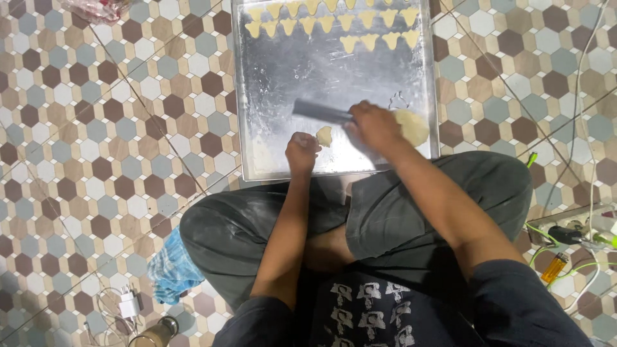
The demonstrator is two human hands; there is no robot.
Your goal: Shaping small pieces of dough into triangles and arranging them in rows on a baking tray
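A metal baking tray (283, 77) lies on the tiled floor in front of my crossed legs. Rows of small pale dough shapes (334, 22) fill its far end. My right hand (373, 125) grips a dark rolling pin (318, 110) that lies across the tray. A flat lump of dough (414, 125) sits just right of that hand, with a small metal cutter (400, 101) beyond it. My left hand (301, 151) rests with fingers closed near the tray's front edge, touching a small piece of dough (324, 135).
A blue cloth (170, 266) lies by my left knee. A white charger with cable (128, 303) and a bottle (157, 331) sit at bottom left. At the right are a power strip (572, 225), green cables and an orange lighter (554, 266).
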